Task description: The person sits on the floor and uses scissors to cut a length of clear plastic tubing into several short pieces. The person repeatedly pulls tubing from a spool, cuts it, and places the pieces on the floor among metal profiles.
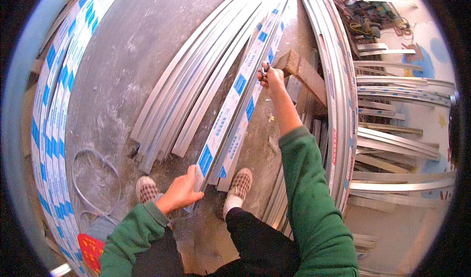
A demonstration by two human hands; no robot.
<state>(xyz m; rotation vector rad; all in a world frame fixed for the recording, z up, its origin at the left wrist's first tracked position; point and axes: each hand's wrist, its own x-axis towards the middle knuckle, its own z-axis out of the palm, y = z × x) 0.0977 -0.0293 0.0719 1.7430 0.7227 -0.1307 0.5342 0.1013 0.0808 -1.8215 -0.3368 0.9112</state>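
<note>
Got my left hand [180,192] gripping the strip's [230,115] near end, right hand [270,76] closed on pliers [264,70] midway, film mostly unpeeled.

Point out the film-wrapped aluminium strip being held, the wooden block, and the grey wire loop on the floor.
Long white-and-blue film-wrapped aluminium strip [234,102], head view, mid-length face.
Brown wooden block [304,73], head view, top face.
Thin grey wire loop [114,171], head view, right curve.

A dusty grey concrete floor [132,70] carries a fan of bare silver aluminium profiles [196,90]. Left of that fan lies a loop of grey cable [93,179]; right of it, a brown wooden block [304,70].
</note>
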